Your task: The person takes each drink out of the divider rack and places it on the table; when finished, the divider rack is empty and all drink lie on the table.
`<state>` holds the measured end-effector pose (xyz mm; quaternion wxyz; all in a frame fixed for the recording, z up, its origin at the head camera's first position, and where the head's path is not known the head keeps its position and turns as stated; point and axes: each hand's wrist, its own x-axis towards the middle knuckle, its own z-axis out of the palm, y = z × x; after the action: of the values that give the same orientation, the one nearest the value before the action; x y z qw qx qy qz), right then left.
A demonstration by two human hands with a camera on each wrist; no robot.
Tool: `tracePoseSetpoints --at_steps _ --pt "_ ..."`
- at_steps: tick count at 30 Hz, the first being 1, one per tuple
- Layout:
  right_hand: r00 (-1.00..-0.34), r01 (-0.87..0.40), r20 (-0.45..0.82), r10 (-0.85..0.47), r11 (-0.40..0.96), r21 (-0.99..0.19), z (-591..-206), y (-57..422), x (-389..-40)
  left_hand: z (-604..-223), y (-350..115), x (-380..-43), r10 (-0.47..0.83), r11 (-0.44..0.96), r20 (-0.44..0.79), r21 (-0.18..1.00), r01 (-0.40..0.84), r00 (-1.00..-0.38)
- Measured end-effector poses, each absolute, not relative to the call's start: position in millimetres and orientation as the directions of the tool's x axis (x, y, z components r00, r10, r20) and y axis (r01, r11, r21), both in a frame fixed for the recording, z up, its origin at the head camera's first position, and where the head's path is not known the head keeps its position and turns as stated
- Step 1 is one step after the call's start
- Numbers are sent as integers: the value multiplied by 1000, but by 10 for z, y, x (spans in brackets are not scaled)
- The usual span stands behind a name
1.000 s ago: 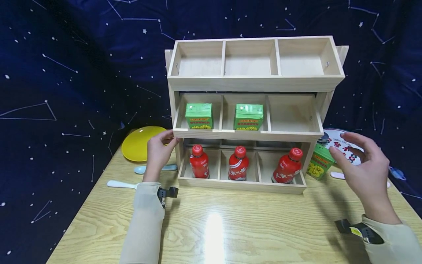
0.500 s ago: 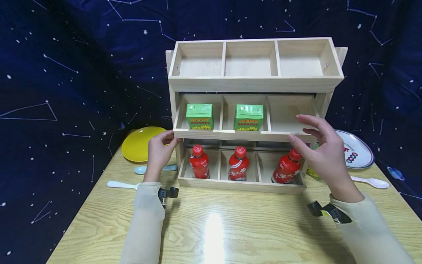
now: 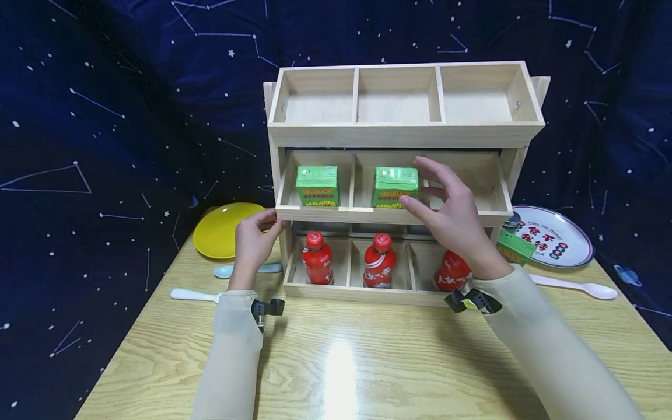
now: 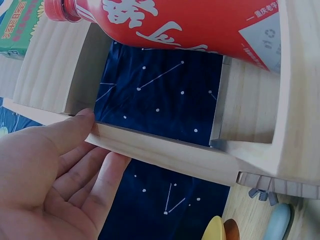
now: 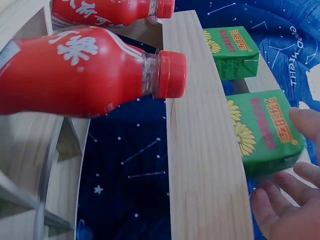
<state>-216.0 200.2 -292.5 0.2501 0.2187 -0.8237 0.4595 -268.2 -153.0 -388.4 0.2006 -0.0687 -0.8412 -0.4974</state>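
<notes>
Green carton (image 3: 391, 186): middle compartment, middle tier of the wooden shelf (image 3: 401, 135). Head view: right hand (image 3: 462, 227) just right of it, thumb and fingers spread apart at its right side; left hand (image 3: 253, 242) well off to the left, at the tier's end. Only this view has the yellow plate (image 3: 220, 233) whole, plus the white plate (image 3: 572, 239) and a third carton (image 3: 517, 248) on the table (image 3: 341, 361). Left wrist: thumb and fingers pinch the shelf's upright, grip mostly hidden from head. Right wrist: carton's flower print close up, fingers around its end, not closed; can't tell if any touch.
</notes>
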Motion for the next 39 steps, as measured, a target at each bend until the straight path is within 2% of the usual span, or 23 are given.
tracePoseSetpoints --at_steps 5,11,18,23,25,33,39 --pt "-786 -591 598 -157 476 -652 -2941 1926 -2278 -3875 -1509 -2672 -81 481 388 822 305 -918" --pt "-739 -633 664 -114 456 -626 -2963 1895 -2314 -3878 -1496 -2683 -89 473 387 827 303 -918" --pt "-635 -707 773 -19 418 -570 -2844 1895 -2145 -3875 -1502 -2672 -77 467 367 835 292 -927" --pt "-573 -763 819 -13 374 -528 -2651 1938 -1934 -3862 -1529 -2668 -80 464 352 841 278 -933" --pt "-572 -766 820 -25 373 -523 -2596 1968 -1856 -3857 -1538 -2666 -82 461 350 843 276 -933" --pt "-641 -680 767 -27 482 -552 -2574 2229 -1535 -3854 -1552 -2669 -80 448 366 844 294 -927" --pt "-656 -610 755 24 571 -549 -2650 2595 -1294 -3869 -1566 -2680 -71 447 384 837 315 -921"
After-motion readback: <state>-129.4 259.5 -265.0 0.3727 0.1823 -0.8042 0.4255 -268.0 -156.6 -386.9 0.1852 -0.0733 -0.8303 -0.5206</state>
